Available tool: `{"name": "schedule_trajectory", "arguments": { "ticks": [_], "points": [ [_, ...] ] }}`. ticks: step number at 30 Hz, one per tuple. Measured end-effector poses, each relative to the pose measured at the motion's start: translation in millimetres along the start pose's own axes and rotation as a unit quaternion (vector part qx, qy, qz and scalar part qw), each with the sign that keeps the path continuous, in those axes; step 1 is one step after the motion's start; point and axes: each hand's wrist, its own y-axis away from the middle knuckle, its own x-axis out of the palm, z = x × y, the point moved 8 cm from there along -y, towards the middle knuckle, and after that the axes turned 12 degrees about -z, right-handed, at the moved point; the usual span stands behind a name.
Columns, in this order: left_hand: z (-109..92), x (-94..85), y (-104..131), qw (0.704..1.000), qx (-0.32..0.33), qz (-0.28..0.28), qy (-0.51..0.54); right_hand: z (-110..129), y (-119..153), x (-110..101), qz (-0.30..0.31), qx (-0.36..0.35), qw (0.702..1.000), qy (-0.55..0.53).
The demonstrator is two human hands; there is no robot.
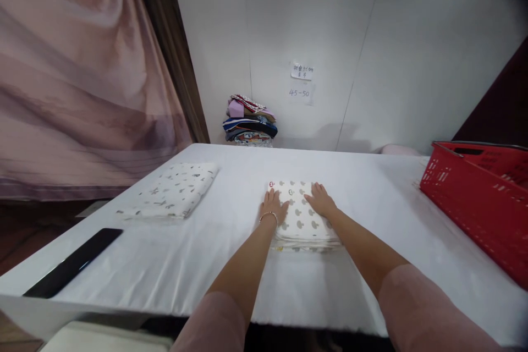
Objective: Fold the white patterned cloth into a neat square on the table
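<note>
A folded white cloth (300, 225) with a grey-brown mushroom-like print lies in the middle of the table, on top of other folded layers. My left hand (273, 206) rests along its left edge with the fingers stretched out; a thin bracelet circles that wrist. On the opposite side, my right hand (322, 201) lies flat over the cloth's right edge, fingers spread. Both palms touch the fabric and neither hand grips it. Farther left on the same table is another folded white cloth (173, 190) with small dark motifs.
The table (231, 264) has a white cover. A red plastic basket (474, 214) stands at the right edge, and a flat black object (76, 261) lies near the left front. Behind the table rises a stack of folded fabrics (250, 124) against the wall. A pink curtain (82, 66) hangs at left.
</note>
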Motion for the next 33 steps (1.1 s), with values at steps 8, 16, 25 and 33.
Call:
{"name": "schedule_trajectory", "arguments": {
  "ticks": [8,16,25,33],
  "points": [
    [0.4,0.5,-0.8,1.000,0.001,-0.008,0.001,-4.8,43.0,-17.5,0.020,0.025,0.997,-0.076],
    [10.2,-0.5,2.1,0.992,-0.004,0.027,0.125,-34.1,113.1,-33.2,-0.033,0.104,0.973,-0.203],
    [39.7,-18.5,82.4,0.975,-0.092,-0.065,0.189,-37.1,122.8,-57.1,-0.002,0.233,0.942,-0.242],
    [62.2,-48.5,61.3,0.970,-0.120,-0.088,0.193,6.5,165.4,-41.2,0.066,0.202,0.919,-0.332]
  ]
}}
